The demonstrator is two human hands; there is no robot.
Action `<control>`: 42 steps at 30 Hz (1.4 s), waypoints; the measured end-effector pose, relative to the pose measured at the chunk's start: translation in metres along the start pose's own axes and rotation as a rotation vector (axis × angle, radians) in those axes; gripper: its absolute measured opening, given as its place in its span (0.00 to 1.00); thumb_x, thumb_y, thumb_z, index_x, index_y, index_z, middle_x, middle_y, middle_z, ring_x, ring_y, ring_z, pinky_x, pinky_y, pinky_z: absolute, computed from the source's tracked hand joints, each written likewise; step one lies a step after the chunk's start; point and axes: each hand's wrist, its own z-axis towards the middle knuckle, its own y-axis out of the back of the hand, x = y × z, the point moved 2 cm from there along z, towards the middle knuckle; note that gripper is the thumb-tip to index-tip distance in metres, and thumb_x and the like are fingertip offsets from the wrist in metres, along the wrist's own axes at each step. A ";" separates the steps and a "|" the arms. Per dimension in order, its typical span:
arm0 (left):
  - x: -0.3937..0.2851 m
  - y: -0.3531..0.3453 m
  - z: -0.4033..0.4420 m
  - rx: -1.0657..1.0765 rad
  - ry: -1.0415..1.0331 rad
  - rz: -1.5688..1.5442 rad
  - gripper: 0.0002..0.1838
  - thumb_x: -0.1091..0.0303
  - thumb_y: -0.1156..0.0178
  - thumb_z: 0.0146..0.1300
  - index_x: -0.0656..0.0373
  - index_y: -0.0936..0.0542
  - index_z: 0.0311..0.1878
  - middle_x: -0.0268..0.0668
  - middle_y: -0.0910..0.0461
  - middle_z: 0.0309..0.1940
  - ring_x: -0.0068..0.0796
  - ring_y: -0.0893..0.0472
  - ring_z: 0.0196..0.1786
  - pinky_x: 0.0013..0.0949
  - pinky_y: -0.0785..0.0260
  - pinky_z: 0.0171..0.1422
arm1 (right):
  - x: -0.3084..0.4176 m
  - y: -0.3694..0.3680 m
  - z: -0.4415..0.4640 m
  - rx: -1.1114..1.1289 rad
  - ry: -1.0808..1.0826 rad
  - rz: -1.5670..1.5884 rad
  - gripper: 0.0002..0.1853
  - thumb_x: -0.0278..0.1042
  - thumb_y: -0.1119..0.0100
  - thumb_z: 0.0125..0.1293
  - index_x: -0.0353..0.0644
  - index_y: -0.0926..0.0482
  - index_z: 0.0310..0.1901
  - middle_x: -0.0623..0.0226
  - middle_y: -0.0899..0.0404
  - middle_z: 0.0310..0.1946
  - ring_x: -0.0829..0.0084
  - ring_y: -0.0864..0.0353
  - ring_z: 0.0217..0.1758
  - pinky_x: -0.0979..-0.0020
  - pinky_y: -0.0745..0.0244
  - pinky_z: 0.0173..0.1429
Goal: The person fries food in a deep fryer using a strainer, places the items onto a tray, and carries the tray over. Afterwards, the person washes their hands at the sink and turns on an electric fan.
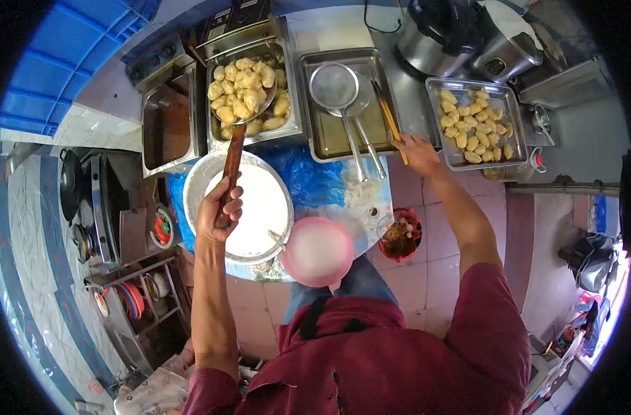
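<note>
Head view: my left hand (pixel 220 209) grips a wooden-handled scoop (pixel 234 158) heaped with golden pieces (pixel 245 88) over a metal vat (pixel 295 111) holding more, my right hand (pixel 419 155) pinches long chopsticks (pixel 387 119) at a pan (pixel 321 140) containing two strainers (pixel 334 84), a metal tray (pixel 461 86) holds further pieces, and a white basin (pixel 189 197) and pink bowl (pixel 317 281) contain whitish matter.

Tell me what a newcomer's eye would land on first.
Likely the heaped golden pieces on the wooden-handled ladle in the left hand, over the metal vat in the upper left-centre. Then probably the large white-filled tub nearer the person, and the ribbed blue plastic in the top-left corner.
</note>
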 end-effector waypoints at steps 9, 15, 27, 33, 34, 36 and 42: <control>0.012 -0.006 -0.002 -0.018 -0.057 -0.046 0.15 0.63 0.54 0.72 0.64 0.31 0.54 0.33 0.28 0.24 0.16 0.31 0.15 0.21 0.34 0.16 | 0.075 0.021 0.002 -0.090 -0.697 0.475 0.35 0.51 0.39 0.58 0.51 0.38 0.66 0.56 0.27 0.55 0.54 0.26 0.57 0.56 0.27 0.54; 0.012 -0.006 -0.006 -0.030 -0.058 -0.041 0.15 0.63 0.52 0.71 0.64 0.31 0.53 0.34 0.28 0.25 0.16 0.32 0.15 0.21 0.34 0.16 | 0.131 0.019 0.031 0.144 -0.803 0.471 0.50 0.56 0.33 0.50 0.53 0.51 0.71 0.44 0.30 0.57 0.52 0.23 0.53 0.56 0.27 0.54; 0.015 -0.004 -0.009 -0.040 -0.081 0.019 0.13 0.64 0.53 0.71 0.61 0.32 0.52 0.32 0.29 0.24 0.15 0.35 0.16 0.19 0.38 0.16 | 0.115 -0.012 0.040 -0.043 -0.831 1.333 0.09 0.36 0.43 0.54 0.42 0.25 0.34 0.66 0.24 0.21 0.72 0.25 0.22 0.68 0.30 0.28; 0.017 -0.009 -0.009 -0.037 -0.098 0.068 0.12 0.64 0.54 0.71 0.61 0.32 0.51 0.31 0.29 0.24 0.15 0.34 0.16 0.19 0.38 0.17 | 0.103 -0.044 0.027 -0.364 -0.741 1.103 0.07 0.34 0.46 0.56 0.40 0.28 0.34 0.68 0.28 0.18 0.75 0.29 0.18 0.70 0.34 0.24; 0.017 -0.010 -0.008 -0.025 -0.092 0.056 0.12 0.64 0.54 0.71 0.60 0.32 0.51 0.31 0.29 0.24 0.15 0.34 0.16 0.20 0.38 0.17 | 0.106 -0.024 0.019 -0.347 -0.770 1.153 0.07 0.33 0.47 0.56 0.41 0.28 0.34 0.69 0.29 0.18 0.76 0.30 0.17 0.70 0.35 0.23; 0.019 -0.010 -0.007 -0.010 -0.086 0.046 0.12 0.64 0.54 0.71 0.60 0.32 0.51 0.31 0.29 0.24 0.15 0.34 0.16 0.20 0.38 0.18 | 0.107 -0.002 0.005 -0.332 -0.801 1.204 0.07 0.32 0.47 0.56 0.41 0.28 0.34 0.70 0.30 0.17 0.77 0.31 0.17 0.70 0.35 0.23; 0.020 -0.011 -0.003 -0.006 -0.057 0.045 0.10 0.63 0.54 0.71 0.57 0.32 0.50 0.30 0.30 0.24 0.15 0.34 0.17 0.20 0.38 0.18 | 0.106 0.013 -0.023 -0.286 -0.897 1.455 0.06 0.31 0.46 0.54 0.38 0.27 0.32 0.67 0.29 0.18 0.73 0.29 0.19 0.67 0.35 0.25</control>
